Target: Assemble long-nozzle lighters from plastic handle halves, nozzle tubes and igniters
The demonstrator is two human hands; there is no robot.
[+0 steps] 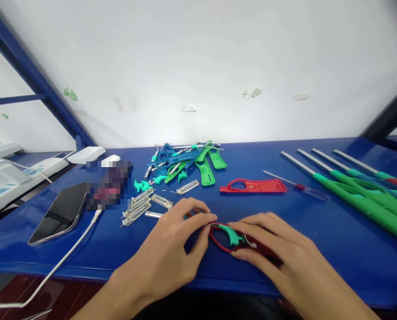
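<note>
My right hand (pixel 278 240) grips the handle end of a red lighter casing (pixel 223 246), fingers on top and thumb beneath. A teal trigger (pixel 232 235) sits in the casing's loop, with a thin white wire (pixel 246 240) beside it. At the loop's other end, the thumb and fingertips of my left hand (pixel 181 240) pinch the casing; what lies between the tips is partly hidden. A silver tube (pixel 153 214) sticks out behind my left hand; I cannot tell whether it joins the casing. Beyond my hands lies another red casing half (pixel 258 186).
Blue and green casing halves (pixel 206 172) lie piled by the wall, with clear fuel tanks (pixel 136 208) and teal triggers (pixel 141 185) nearer. A screwdriver (pixel 305 189) and several long lighters (pixel 361 200) lie right. Left are a phone (pixel 60 213) and a white cable (pixel 65 255).
</note>
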